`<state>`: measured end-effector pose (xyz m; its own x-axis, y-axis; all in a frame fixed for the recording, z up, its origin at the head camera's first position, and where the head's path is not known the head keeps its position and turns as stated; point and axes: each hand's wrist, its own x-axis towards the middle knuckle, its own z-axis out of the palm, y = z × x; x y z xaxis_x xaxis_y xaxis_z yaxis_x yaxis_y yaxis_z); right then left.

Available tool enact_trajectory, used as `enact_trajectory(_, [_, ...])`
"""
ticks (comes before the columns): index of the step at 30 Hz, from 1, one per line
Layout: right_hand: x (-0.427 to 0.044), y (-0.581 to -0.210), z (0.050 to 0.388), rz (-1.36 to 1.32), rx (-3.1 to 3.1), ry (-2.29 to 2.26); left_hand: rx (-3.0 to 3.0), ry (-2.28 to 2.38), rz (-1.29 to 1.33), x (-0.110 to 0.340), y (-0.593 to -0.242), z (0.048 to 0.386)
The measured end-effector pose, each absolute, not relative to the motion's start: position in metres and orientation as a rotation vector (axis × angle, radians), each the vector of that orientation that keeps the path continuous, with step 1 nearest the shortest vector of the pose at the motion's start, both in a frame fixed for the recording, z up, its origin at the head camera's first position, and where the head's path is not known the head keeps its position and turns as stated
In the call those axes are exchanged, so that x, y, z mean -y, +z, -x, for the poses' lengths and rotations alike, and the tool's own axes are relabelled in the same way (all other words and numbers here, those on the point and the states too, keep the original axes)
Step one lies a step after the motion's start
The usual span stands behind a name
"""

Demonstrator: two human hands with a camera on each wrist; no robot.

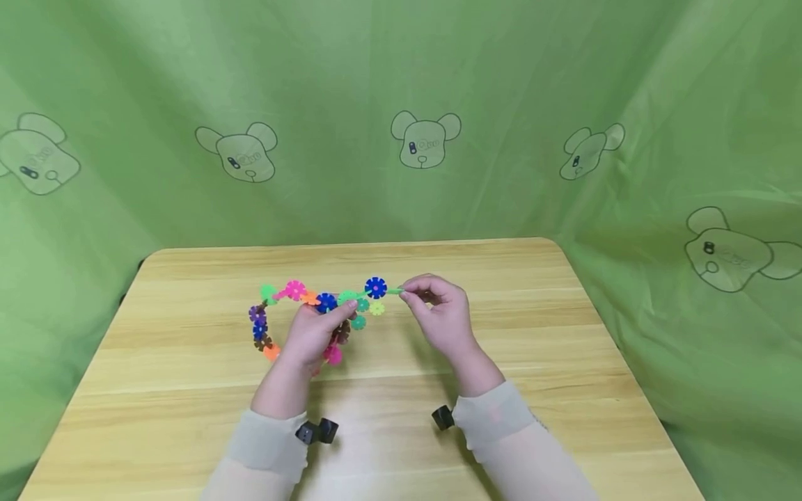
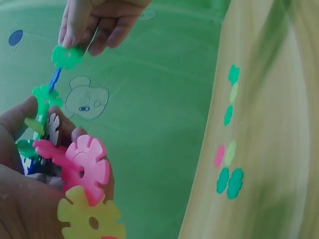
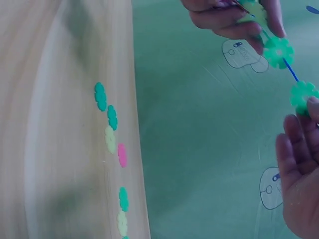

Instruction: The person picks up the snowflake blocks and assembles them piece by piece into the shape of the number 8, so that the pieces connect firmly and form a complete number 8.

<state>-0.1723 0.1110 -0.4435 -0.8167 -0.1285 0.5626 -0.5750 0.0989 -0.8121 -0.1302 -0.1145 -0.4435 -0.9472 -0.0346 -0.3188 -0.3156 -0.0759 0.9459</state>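
A chain of slotted snowflake discs, with a pink disc (image 1: 296, 290) among blue, orange, purple, brown and green ones, curves above the table. My left hand (image 1: 312, 332) grips it, thumb over a green disc (image 2: 47, 98). From there a blue disc (image 1: 376, 288) stretches to the right, joined to a green end disc (image 2: 67, 57). My right hand (image 1: 446, 316) pinches that end disc between thumb and forefinger. In the left wrist view a pink disc (image 2: 87, 167) and a yellow disc (image 2: 89, 214) hang near the left palm. Part of the chain is hidden behind the left hand.
Several loose discs, among them a teal disc (image 2: 235, 184) and a pink disc (image 3: 122, 155), lie on the wooden table (image 1: 532, 299) beyond the hands. Green cloth (image 1: 338, 83) with bear-head drawings surrounds the table. Small black cameras (image 1: 442, 417) sit by the sleeves.
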Motion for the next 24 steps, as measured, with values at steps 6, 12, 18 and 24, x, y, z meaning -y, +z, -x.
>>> enact_trajectory(6, [-0.107, -0.455, 0.171, -0.776, 1.916, 1.51, -1.85, 2.315, 0.381, 0.102, -0.448, 0.128])
enact_trajectory(12, [-0.108, -0.454, 0.172, -0.864, 1.885, 1.335, -1.928, 2.244, 0.404, 0.099, -0.447, 0.125])
enact_trajectory(18, [-0.113, -0.45, 0.172, -0.914, 1.922, 1.29, -2.025, 2.241, 0.354, 0.095, -0.447, 0.121])
enact_trajectory(24, [-0.118, -0.443, 0.17, -1.002, 1.959, 1.117, -2.157, 2.21, 0.326, 0.093, -0.448, 0.118])
